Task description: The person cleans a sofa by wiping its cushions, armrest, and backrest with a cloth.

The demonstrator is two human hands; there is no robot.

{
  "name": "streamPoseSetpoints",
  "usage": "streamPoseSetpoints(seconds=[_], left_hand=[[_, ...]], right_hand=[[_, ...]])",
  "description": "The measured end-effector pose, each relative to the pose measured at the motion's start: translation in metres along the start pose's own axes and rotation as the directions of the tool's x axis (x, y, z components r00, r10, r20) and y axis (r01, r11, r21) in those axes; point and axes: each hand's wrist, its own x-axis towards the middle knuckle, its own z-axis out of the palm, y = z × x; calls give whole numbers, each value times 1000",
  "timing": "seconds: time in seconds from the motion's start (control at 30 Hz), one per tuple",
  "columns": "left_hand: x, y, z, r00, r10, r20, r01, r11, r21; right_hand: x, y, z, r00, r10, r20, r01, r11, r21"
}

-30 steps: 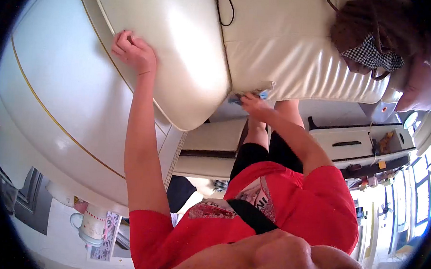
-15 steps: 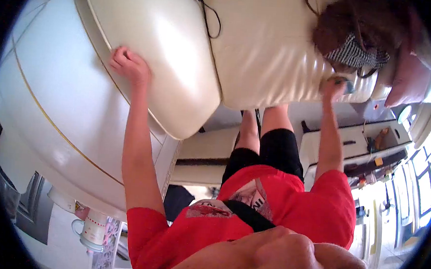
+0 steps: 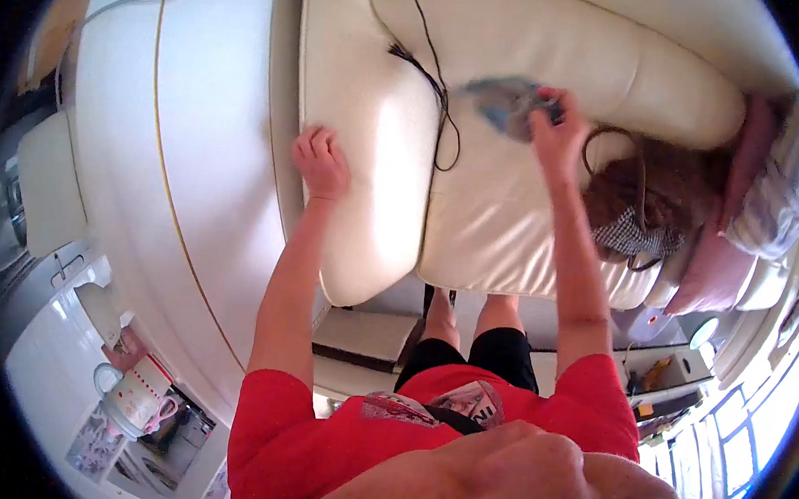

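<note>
The person's right hand [image 3: 559, 136] is up near the top centre of the frame, fingers closed around a blue-grey cloth [image 3: 505, 106] – the cloth is blurred, so its folds are hard to read. It is over the cream leather sofa [image 3: 487, 213], its loose end towards the upper middle; whether it touches the leather I can't tell. The left hand [image 3: 323, 162] rests at left of centre on the sofa's padded armrest [image 3: 379, 212], fingers curled at the outer edge – I can't tell whether they grip it.

Between the two hands a black cable [image 3: 445, 125] trails down in a loop beside the armrest. Right of centre, just below the right hand, sits a brown handbag [image 3: 621, 193] with a black-and-white checked cloth [image 3: 635, 237] at its front. Beside the bag, further right, leans a mauve cushion [image 3: 707, 275].
</note>
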Motion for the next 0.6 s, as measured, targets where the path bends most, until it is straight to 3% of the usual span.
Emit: streamPoseSetpoints(seconds=[0.07, 0.13, 0.27, 0.33, 0.4, 0.43, 0.5, 0.53, 0.6], left_hand=[[-2, 1, -1, 995, -82, 49, 82, 997, 10], [-2, -1, -1, 997, -46, 55, 49, 997, -58], [6, 4, -6, 995, -93, 29, 94, 995, -45], [0, 1, -2, 996, -70, 63, 74, 995, -60], [-6, -2, 2, 998, -59, 39, 61, 997, -49], [-3, -3, 2, 999, -36, 27, 37, 998, -41], [-1, -3, -1, 999, -41, 23, 42, 998, -44], [0, 0, -3, 998, -52, 30, 53, 997, -55], [2, -1, -5, 996, -70, 49, 74, 994, -84]], right_hand=[[48, -32, -5, 949, -293, -114, 275, 949, -151], [100, -39, 4, 753, -657, -38, 590, 700, -403], [161, 19, 66, 809, -585, 54, 471, 592, -653], [147, -12, 117, 776, -565, 280, 626, 637, -450], [149, 2, 181, 495, -757, 426, 867, 398, -300], [151, -15, 192, 486, -765, 422, 872, 392, -293], [158, -52, 203, 215, -700, 681, 969, 64, -240], [165, -64, 202, 205, -701, 683, 971, 60, -230], [186, -88, 185, -130, -504, 854, 839, -515, -176]])
